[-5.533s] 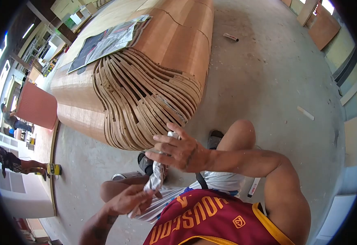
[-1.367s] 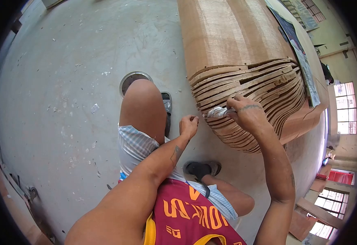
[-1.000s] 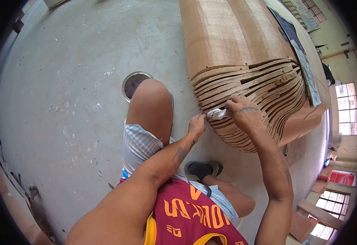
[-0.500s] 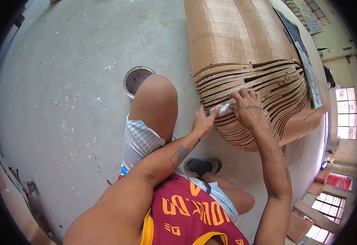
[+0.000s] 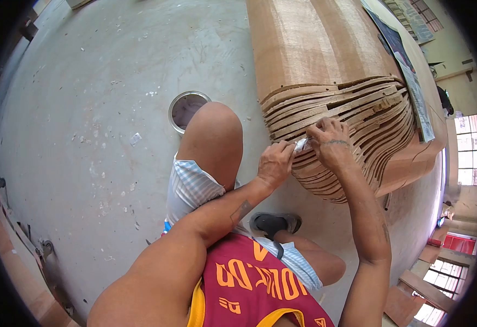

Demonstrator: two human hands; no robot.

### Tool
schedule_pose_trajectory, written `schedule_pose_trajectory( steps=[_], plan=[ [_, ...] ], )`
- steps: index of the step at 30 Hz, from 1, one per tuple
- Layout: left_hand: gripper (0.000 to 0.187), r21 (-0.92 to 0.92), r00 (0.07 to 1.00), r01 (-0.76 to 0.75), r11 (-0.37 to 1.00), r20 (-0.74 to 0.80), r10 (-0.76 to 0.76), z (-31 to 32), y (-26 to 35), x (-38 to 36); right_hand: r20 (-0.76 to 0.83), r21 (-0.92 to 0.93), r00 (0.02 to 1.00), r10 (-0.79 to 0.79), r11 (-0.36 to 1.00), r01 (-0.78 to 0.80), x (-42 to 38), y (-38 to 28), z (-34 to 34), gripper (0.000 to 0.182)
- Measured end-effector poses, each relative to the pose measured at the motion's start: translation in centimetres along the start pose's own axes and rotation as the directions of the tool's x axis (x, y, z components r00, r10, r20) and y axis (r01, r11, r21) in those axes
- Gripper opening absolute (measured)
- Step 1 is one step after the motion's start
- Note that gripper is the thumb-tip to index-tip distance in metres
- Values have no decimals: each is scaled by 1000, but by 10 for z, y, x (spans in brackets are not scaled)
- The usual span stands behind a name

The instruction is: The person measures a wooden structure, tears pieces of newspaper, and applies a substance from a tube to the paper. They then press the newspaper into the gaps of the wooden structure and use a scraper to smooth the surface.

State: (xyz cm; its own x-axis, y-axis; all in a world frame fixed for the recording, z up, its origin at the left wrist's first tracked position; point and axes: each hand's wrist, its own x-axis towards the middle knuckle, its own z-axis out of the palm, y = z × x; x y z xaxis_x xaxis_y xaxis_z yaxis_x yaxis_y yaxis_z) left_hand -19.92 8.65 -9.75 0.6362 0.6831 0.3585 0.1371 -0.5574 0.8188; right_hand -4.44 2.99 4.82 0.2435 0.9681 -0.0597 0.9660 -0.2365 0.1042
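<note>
A: Plywood, curved strips stacked in layers, ends fanned out toward the person. Both hands work at the stack's cut ends.

B: Grip of the right hand?

A: Fingers curled tight, pinching a small crumpled white rag against the strip ends. Knuckles up, a tattoo across the back of the hand.

B: And the left hand?

A: Loosely bent, fingertips touching the near end of that rag and the edge of a strip. Whether it truly grips the rag cannot be told; the fingers cover it.

B: How does the rag look?

A: Wadded, greyish-white, mostly hidden between the two hands, lying at mid-height of the stack.

B: Surroundings?

A: Bare concrete floor; a round open tin just beyond the raised knee; newspaper sheets lying on top of the stack.
</note>
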Motion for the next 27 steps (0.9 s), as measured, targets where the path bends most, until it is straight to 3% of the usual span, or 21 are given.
schedule_pose_trajectory(
  steps=[2, 5, 8, 11, 15, 18, 21, 27],
  plan=[
    [19, -24, 997, 71, 997, 30, -70, 3, -2, 3, 15, -12, 1000, 25, 1000, -25, 1, -1, -1, 16],
    [16, -170, 935, 354, 920, 34, -354, -3, 4, 10, 15, -35, 997, 70, 997, -69, 3, -4, -1, 16],
    [16, -233, 939, 340, 911, 32, -343, -3, 4, 16, -9, -48, 996, 89, 995, -89, 2, -3, 5, 18],
    [17, -214, 892, 451, 866, 146, -428, -5, 6, 28, -23, -18, 993, 116, 993, -116, 0, -5, 7, 19],
    [22, -136, 908, 416, 899, 122, -401, 5, 7, 27, -46, 9, 995, 91, 996, -91, -3, -4, 14, 21],
    [23, -127, 940, 334, 934, 111, -321, 6, 0, 26, -68, 24, 998, 12, 1000, -11, -4, 4, 16, 21],
    [23, -209, 928, 369, 906, 132, -348, -9, 2, 17, -151, 90, 981, -120, 987, 134, -8, 17, 7, 20],
    [27, -157, 995, 82, 984, 61, -74, -17, 22, 25, -119, 34, 981, -153, 987, 158, -5, 28, 0, 14]
  ],
)
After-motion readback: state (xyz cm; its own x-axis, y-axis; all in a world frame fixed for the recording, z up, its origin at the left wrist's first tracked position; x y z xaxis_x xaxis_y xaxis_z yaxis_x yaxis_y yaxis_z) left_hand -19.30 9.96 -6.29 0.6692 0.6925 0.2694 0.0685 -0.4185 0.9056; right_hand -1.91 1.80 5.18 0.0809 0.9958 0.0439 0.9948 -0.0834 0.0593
